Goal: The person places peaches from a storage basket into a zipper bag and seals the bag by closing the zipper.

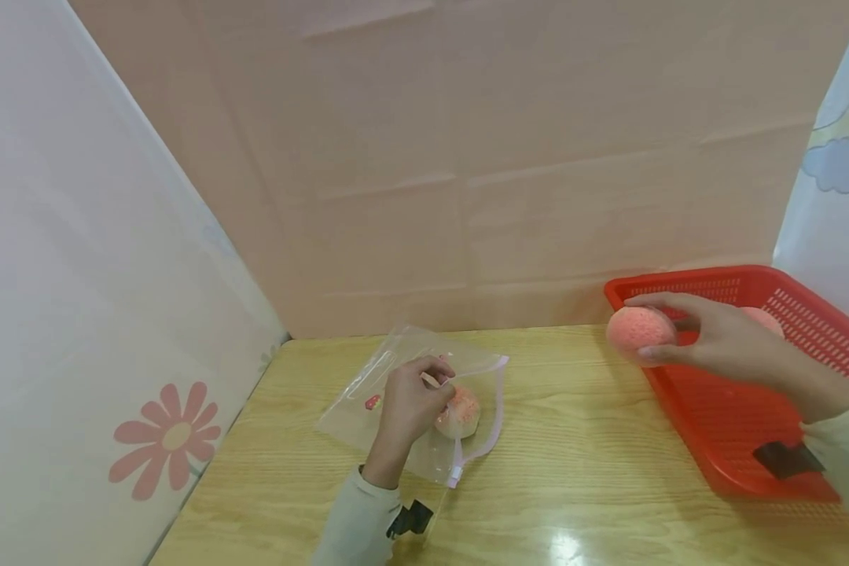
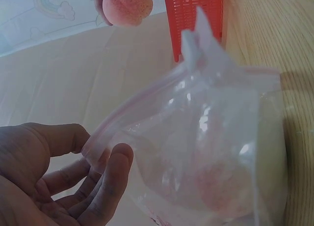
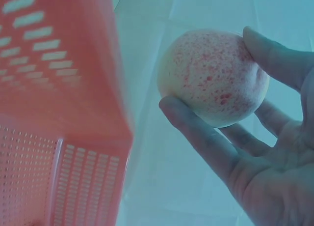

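My left hand [image 1: 412, 401] pinches the upper edge of a clear zip bag [image 1: 357, 401] between thumb and fingers. The bag's pink-edged mouth gapes toward the right, with a white slider [image 1: 455, 476] at its near end. Inside lies one peach [image 1: 463, 415], seen blurred through the plastic in the left wrist view. Over the left rim of the red basket, my right hand [image 1: 722, 338] grips a second peach [image 3: 211, 76] by its sides, fingertips and thumb around it. This peach is pale with pink speckles and hangs above the table.
The red plastic basket [image 1: 693, 428] with slotted walls stands at the right of the wooden table [image 1: 559, 448]. Another peach [image 1: 762, 320] shows in it, partly behind my right hand. A pinkish-brown sheet [image 1: 502, 157] rises behind the table, and a flower-printed wall [image 1: 78, 275] borders the left.
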{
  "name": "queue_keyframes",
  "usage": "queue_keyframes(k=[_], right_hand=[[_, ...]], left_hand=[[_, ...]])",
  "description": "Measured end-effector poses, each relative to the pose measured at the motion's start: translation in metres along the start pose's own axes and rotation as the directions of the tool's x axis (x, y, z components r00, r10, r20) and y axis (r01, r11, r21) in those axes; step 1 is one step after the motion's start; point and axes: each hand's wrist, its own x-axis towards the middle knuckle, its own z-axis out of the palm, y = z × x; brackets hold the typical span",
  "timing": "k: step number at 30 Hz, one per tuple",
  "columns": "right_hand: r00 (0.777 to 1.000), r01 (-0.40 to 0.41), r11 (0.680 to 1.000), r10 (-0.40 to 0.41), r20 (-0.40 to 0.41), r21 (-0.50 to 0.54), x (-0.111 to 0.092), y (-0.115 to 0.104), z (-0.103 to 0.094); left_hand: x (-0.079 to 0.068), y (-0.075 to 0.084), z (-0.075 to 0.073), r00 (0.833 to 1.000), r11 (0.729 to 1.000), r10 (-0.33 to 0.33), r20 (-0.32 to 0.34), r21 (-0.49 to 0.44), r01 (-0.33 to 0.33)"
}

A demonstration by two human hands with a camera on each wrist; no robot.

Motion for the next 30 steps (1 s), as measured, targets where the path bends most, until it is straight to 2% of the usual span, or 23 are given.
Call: queue_keyframes(k=[11, 30], right_hand=[[1.000, -0.002, 1.000, 0.002, 0.025, 0.004, -0.001, -0.020, 0.013], [0.999, 0.048, 0.999, -0.048, -0.012, -0.005, -0.004, -0.038, 0.022]], left_hand=[[0.000, 0.001, 0.000, 1.000, 1.000, -0.003, -0.006, 0.008, 0.003], [-0.001, 0.002, 0.000, 1.000, 1.000, -0.006, 0.003, 0.008, 0.006]])
